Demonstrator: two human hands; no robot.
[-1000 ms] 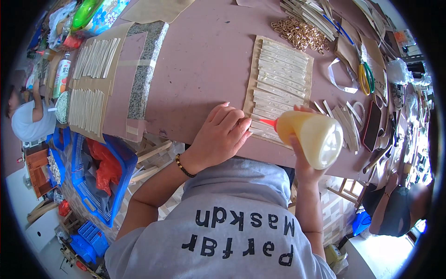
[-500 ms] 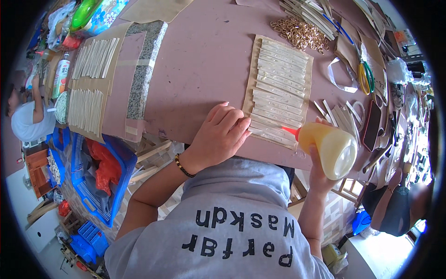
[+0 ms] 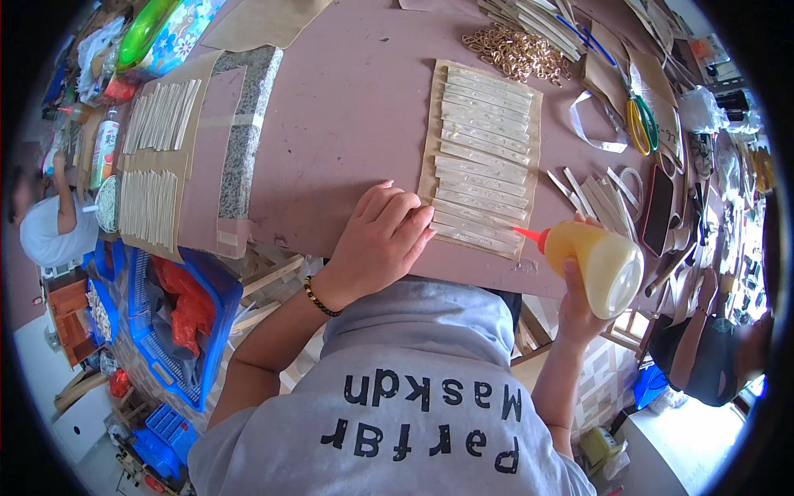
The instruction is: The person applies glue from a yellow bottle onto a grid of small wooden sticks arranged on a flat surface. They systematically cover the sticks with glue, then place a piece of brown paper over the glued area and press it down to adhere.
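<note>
A brown card (image 3: 428, 161) lies on the table before me, with several pale flat strips (image 3: 486, 149) set across it in a column. Glossy drops show on the strips. My right hand (image 3: 579, 302) grips a squeeze bottle (image 3: 597, 266) of pale yellow liquid, tilted so its red nozzle (image 3: 530, 236) points left, at the right end of a strip near the card's lower edge. Beside the card's lower left edge rests my left hand (image 3: 382, 231), its bent fingers slightly apart, the forefinger and thumb close to the strips' left ends.
Gold-coloured metal links (image 3: 517, 54) are heaped beyond the card. Scissors (image 3: 641, 124), a white tape (image 3: 597, 132), loose strips (image 3: 591, 194) and a dark phone-like slab (image 3: 658, 209) lie right. More strips (image 3: 149, 207) sit on card at left, above a blue basket (image 3: 178, 376). Another person (image 3: 58, 223) sits far left.
The bottle's nozzle has moved right along the strip, to near its right end. My left hand stays by the card's left edge. The whole view has shifted slightly.
</note>
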